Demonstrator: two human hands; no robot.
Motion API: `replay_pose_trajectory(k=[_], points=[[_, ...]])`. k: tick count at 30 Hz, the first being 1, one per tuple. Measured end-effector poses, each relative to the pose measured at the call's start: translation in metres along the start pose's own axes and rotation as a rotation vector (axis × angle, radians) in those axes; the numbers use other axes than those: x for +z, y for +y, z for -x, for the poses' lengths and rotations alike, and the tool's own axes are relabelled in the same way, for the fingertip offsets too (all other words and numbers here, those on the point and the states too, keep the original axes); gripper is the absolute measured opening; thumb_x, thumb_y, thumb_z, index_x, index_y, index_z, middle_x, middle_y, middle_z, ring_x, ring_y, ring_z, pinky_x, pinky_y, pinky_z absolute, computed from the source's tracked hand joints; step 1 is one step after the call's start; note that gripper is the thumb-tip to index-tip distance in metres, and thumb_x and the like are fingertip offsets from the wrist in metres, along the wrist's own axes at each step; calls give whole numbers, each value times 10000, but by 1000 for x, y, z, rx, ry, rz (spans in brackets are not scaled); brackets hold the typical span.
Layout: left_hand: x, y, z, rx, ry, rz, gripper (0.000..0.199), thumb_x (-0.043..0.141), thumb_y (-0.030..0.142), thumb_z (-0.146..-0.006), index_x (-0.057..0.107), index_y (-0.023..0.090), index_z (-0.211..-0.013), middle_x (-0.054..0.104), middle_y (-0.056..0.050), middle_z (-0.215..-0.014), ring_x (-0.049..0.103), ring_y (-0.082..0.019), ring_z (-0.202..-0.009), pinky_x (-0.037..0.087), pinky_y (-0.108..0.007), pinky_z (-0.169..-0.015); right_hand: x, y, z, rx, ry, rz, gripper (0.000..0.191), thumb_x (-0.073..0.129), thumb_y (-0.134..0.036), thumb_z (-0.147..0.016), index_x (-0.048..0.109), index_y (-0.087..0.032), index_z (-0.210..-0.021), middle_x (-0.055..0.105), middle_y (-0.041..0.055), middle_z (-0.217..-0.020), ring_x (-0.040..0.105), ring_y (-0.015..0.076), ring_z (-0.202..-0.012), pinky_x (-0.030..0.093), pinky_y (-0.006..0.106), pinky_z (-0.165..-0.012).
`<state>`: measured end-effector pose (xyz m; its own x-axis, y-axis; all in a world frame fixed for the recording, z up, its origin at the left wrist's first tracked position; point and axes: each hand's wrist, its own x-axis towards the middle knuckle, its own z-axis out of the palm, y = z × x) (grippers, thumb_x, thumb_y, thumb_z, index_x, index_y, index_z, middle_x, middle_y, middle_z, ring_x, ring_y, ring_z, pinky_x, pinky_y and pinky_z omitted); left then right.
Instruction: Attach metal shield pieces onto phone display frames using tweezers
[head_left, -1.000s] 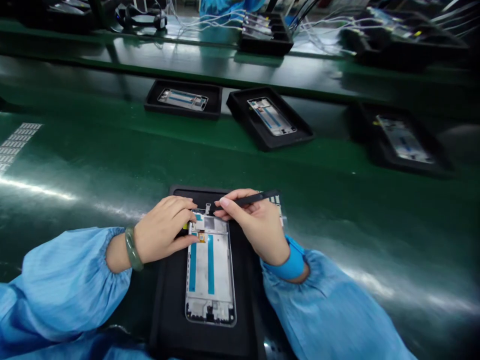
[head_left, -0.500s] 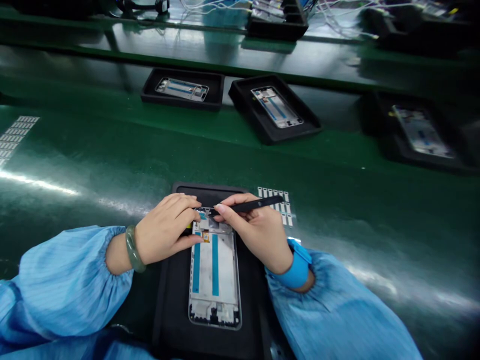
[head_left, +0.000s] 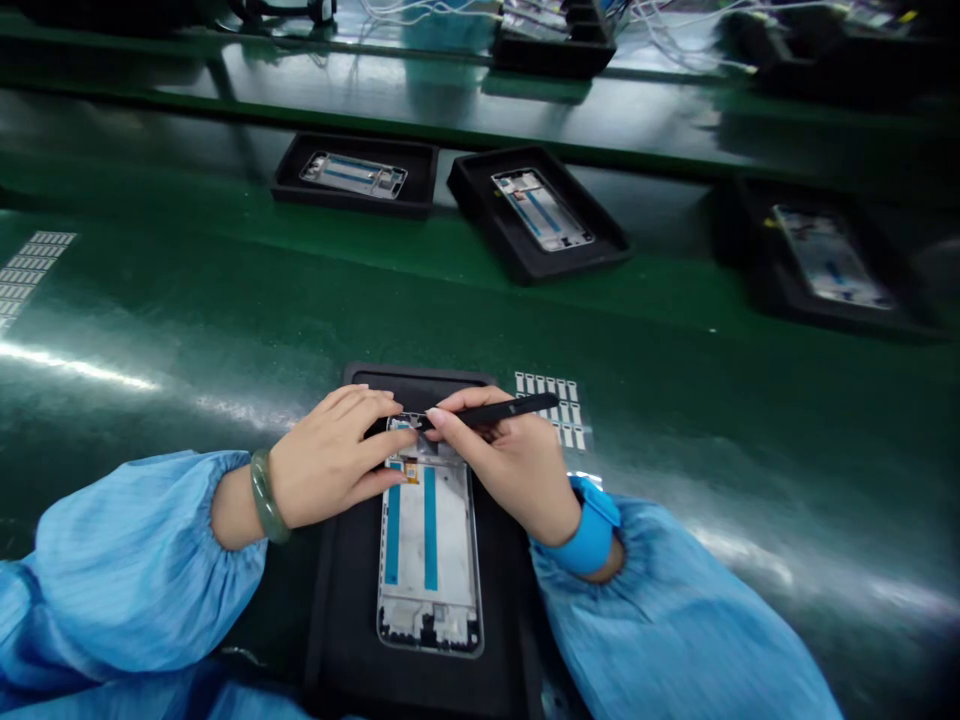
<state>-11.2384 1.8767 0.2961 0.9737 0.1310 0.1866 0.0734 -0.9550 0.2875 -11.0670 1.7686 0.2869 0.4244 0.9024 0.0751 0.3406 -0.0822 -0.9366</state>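
A silvery phone frame (head_left: 452,530) with two blue strips lies in a black tray (head_left: 341,620) in front of me. My left hand (head_left: 334,450) rests over its upper left edge, fingers apart, the index fingertip on the frame near the top. Black tweezers (head_left: 517,406) are gripped in my right hand (head_left: 517,455), pointing left. Their tips meet the top part of the frame close to my left index finger; what lies between the tips is too small to make out. A small orange flex piece (head_left: 411,472) shows beside my left thumb.
Beyond my hands, black trays with phone frames stand in a row: a left tray (head_left: 420,195), a middle tray (head_left: 525,262) and a blurred right tray (head_left: 780,290). Sticker sheets lie at right (head_left: 570,410) and far left (head_left: 34,265). Cables (head_left: 427,12) run along the back shelf.
The row of trays at the back has shifted slightly left. My left index finger has reached further right over the frame, and the right hand with the tweezers has moved slightly left.
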Motion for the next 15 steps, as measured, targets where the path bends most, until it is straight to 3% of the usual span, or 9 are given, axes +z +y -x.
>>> replay_pose_trajectory(k=[8,12,15], points=[[0,11,-4,-23,-18,-132,276,487,273,-888,559,141,-1119,562,-125,-1155,488,-265,-1176,371,-479,-1043,-6,-6,-2,-155,73,206,89,620,-318,-809,629,-230,-803,672,22,-784,650,185,-735,539,332,-694],[2,14,-4,-35,13,-137,283,486,285,-891,558,138,-1122,570,-128,-1159,495,-265,-1176,373,-485,-1043,-10,-8,-6,-92,183,48,110,640,-342,-795,624,-236,-820,667,31,-824,654,187,-732,556,335,-660],[3,13,-2,-45,21,-122,284,502,301,-884,558,149,-1117,565,-128,-1173,490,-260,-1184,365,-487,-1050,-8,-6,-8,-55,108,-84,125,630,-338,-805,612,-237,-874,669,39,-909,662,194,-810,564,349,-724]])
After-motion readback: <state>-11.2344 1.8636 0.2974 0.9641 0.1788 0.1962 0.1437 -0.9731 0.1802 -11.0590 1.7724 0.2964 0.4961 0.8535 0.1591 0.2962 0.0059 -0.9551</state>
